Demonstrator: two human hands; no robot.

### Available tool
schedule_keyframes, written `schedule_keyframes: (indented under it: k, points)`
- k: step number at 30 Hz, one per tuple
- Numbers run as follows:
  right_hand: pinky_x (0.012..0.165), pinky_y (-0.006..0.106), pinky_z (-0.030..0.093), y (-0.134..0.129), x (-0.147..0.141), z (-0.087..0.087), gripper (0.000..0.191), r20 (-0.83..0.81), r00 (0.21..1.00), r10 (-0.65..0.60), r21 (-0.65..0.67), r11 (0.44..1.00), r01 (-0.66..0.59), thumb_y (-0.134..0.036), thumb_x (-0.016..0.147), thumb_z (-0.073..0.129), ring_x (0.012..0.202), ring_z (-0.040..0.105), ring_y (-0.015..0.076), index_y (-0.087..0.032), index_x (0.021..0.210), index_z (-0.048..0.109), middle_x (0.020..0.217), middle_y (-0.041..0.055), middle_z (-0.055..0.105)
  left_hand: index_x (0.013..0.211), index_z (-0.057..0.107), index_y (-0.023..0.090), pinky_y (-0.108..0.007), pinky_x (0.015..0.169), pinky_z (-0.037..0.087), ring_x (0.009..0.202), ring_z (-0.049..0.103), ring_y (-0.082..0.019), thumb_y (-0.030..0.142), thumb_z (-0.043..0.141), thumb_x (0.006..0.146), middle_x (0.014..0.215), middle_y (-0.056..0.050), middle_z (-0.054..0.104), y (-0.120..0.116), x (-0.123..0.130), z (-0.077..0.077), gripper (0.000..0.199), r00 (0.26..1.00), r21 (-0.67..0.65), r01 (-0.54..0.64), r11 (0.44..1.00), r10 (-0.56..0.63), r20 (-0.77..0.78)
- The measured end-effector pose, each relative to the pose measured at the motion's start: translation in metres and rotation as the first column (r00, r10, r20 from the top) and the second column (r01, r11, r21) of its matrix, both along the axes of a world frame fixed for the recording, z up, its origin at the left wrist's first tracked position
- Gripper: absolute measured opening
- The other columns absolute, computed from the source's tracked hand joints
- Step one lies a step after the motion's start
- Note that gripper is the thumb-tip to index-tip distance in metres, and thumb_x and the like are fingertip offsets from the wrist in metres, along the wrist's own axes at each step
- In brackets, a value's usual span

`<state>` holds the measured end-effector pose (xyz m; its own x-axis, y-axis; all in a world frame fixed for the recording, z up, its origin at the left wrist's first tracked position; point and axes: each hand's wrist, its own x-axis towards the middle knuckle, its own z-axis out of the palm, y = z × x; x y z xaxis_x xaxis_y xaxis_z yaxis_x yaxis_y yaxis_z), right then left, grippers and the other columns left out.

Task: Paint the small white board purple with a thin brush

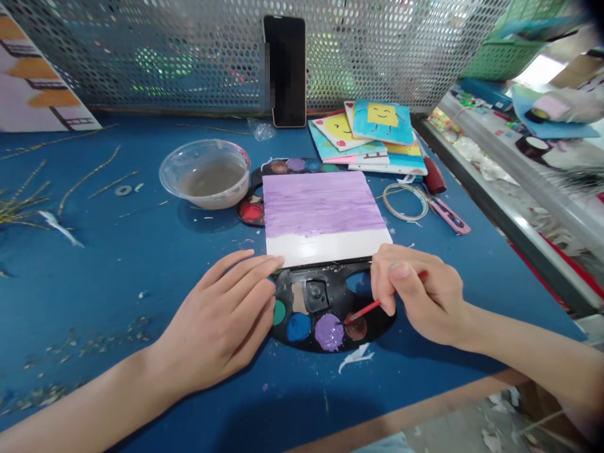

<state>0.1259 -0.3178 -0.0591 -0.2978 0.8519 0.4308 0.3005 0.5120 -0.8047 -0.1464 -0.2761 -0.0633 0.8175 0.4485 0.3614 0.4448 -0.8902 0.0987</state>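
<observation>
A small canvas panel [325, 204], purple over its upper part and white along the near strip, lies across black paint palettes. My left hand [226, 318] rests flat with fingers stretched, fingertips at the panel's lower left corner. In my right hand [419, 292] is a thin red paintbrush [368, 308], pinched between thumb and fingers. Its tip is at the edge of the purple paint well [329, 331] on the near palette [287, 349]. Blue paint [299, 327], green paint [279, 312] and brown paint [356, 327] sit in neighbouring wells.
A clear bowl of greyish water [205, 173] stands left of the panel. Behind are a leaning phone [284, 72] and stacked painted panels [377, 138]. A tape roll [406, 202] and pink cutter [450, 216] lie right. Twigs [23, 204] lie left; a perforated metal screen [189, 56] borders the back.
</observation>
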Motion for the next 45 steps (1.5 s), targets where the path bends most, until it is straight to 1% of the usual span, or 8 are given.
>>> schedule_keyframes:
  k: [6,12,18,25,28,33,39,45]
  points:
    - [0.058,0.029,0.039,-0.0001,-0.0003,-0.002,0.053,-0.081,0.997,-0.009,0.063,0.998,0.014,-0.032,0.105,0.03,0.051,0.048,0.0098,-0.019,0.059,0.053,0.051,-0.0009,0.054,0.095,0.058,0.014,-0.048,0.108,0.041,0.111,0.063,-0.026,0.012,0.048,0.089,0.124,-0.016,0.066,0.0001,0.0,-0.0004,0.012,1.0,0.002,-0.006,1.0,0.006,-0.003]
    - [0.058,0.029,0.038,0.0008,0.0002,-0.0012,0.054,-0.01,1.0,0.0,0.099,0.995,0.001,-0.031,0.105,0.028,0.05,0.047,0.0092,-0.019,0.057,0.05,0.049,-0.0014,0.053,0.094,0.058,0.013,-0.047,0.109,0.04,0.112,0.063,-0.026,0.01,0.05,0.088,0.123,-0.017,0.066,0.0001,0.0009,0.0003,0.011,1.0,0.0,-0.001,1.0,0.001,-0.001]
    - [0.057,0.028,0.036,-0.002,-0.0023,0.004,0.057,0.007,0.999,0.041,0.056,0.998,-0.041,-0.032,0.105,0.028,0.047,0.045,0.0082,-0.019,0.054,0.048,0.047,-0.0021,0.051,0.095,0.057,0.012,-0.047,0.109,0.039,0.113,0.062,-0.026,0.01,0.05,0.089,0.121,-0.018,0.066,-0.0007,0.0003,0.0009,0.01,1.0,0.001,0.007,1.0,-0.007,-0.004]
    - [0.059,0.029,0.039,-0.0032,-0.0007,0.0024,0.055,-0.074,0.997,0.029,-0.001,1.0,-0.029,-0.034,0.105,0.029,0.051,0.048,0.0094,-0.018,0.058,0.054,0.051,-0.0005,0.055,0.096,0.057,0.013,-0.047,0.108,0.04,0.114,0.061,-0.026,0.011,0.049,0.089,0.123,-0.017,0.066,-0.0003,0.0002,0.0002,0.01,1.0,0.006,0.005,1.0,-0.005,-0.009]
    - [0.06,0.029,0.04,-0.004,-0.0018,0.0021,0.054,-0.053,0.996,0.073,-0.025,0.997,-0.074,-0.034,0.105,0.03,0.053,0.051,0.0096,-0.018,0.061,0.057,0.055,-0.0001,0.059,0.096,0.057,0.014,-0.048,0.108,0.041,0.114,0.062,-0.025,0.011,0.049,0.089,0.123,-0.016,0.066,0.0,0.0011,-0.0005,0.011,1.0,0.004,-0.002,1.0,0.002,-0.009]
    - [0.063,0.029,0.042,-0.0063,-0.0052,0.0027,0.049,-0.025,0.991,0.132,0.009,0.991,-0.132,-0.031,0.105,0.031,0.053,0.054,0.0095,-0.019,0.067,0.06,0.058,-0.0007,0.063,0.093,0.058,0.016,-0.047,0.108,0.041,0.115,0.062,-0.025,0.011,0.049,0.088,0.124,-0.014,0.066,-0.0003,0.0005,0.0002,0.011,1.0,-0.004,0.002,1.0,-0.002,0.0]
    - [0.063,0.029,0.042,-0.0067,-0.0072,0.0046,0.048,-0.013,0.991,0.137,-0.007,0.991,-0.137,-0.029,0.104,0.033,0.053,0.055,0.0096,-0.019,0.066,0.059,0.057,-0.0007,0.064,0.093,0.058,0.013,-0.047,0.108,0.04,0.115,0.062,-0.027,0.01,0.051,0.087,0.124,-0.018,0.066,-0.0002,-0.0006,0.0004,0.009,1.0,-0.004,0.009,1.0,-0.009,-0.002]
    - [0.062,0.028,0.041,-0.0049,-0.0072,0.0066,0.051,0.026,0.993,0.114,-0.006,0.994,-0.114,-0.029,0.105,0.031,0.05,0.05,0.0089,-0.019,0.06,0.053,0.052,-0.002,0.059,0.092,0.058,0.013,-0.047,0.108,0.041,0.114,0.063,-0.027,0.01,0.051,0.087,0.123,-0.018,0.066,-0.0004,0.0002,0.0006,0.009,1.0,0.001,0.01,1.0,-0.01,0.002]
